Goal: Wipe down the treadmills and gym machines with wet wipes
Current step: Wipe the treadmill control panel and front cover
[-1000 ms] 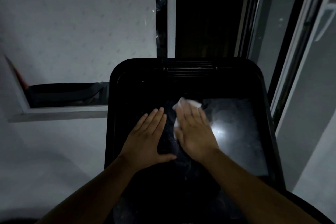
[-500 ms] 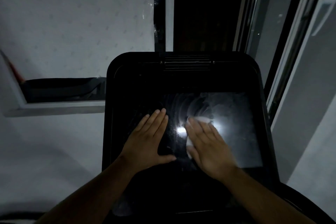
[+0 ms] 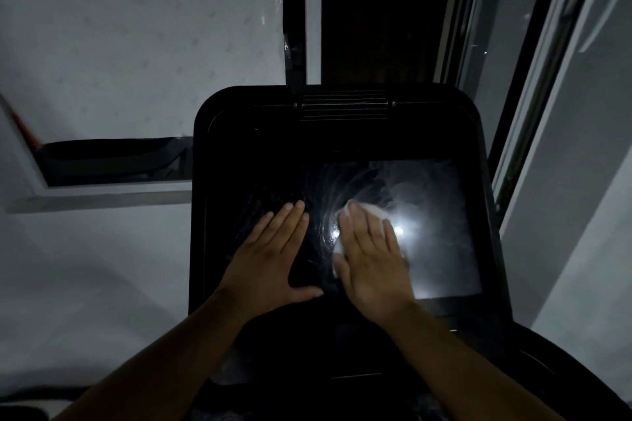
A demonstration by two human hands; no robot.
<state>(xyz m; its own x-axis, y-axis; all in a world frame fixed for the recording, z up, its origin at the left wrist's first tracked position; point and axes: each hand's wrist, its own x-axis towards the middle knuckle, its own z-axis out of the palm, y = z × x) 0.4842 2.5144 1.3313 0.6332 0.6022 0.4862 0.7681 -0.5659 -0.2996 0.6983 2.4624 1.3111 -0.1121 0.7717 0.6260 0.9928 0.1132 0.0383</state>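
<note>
The wet wipe (image 3: 372,210) is pressed flat against the glass beneath the right hand (image 3: 371,263), whose fingers are laid out straight and close together; nothing is curled round or pinched. Only the wipe's edges are seen: a white rim past the fingertips and a strip along the thumb side of the palm. The rest is hidden under the hand.

Just to the left, the left hand (image 3: 273,260) is laid flat on the same surface with its fingers straight and thumb spread; nothing is held by it. The two hands are kept near each other but apart.

Both are rested on the dark screen (image 3: 441,215) of a black treadmill console (image 3: 342,140). Curved wet streaks are seen on the glass above the wipe, and a bright glare spot (image 3: 403,231) is reflected beside the right fingers. A ribbed vent (image 3: 343,105) is set in the console's top edge. A pale wall (image 3: 136,44) is seen to the left and a window frame (image 3: 533,113) to the right.
</note>
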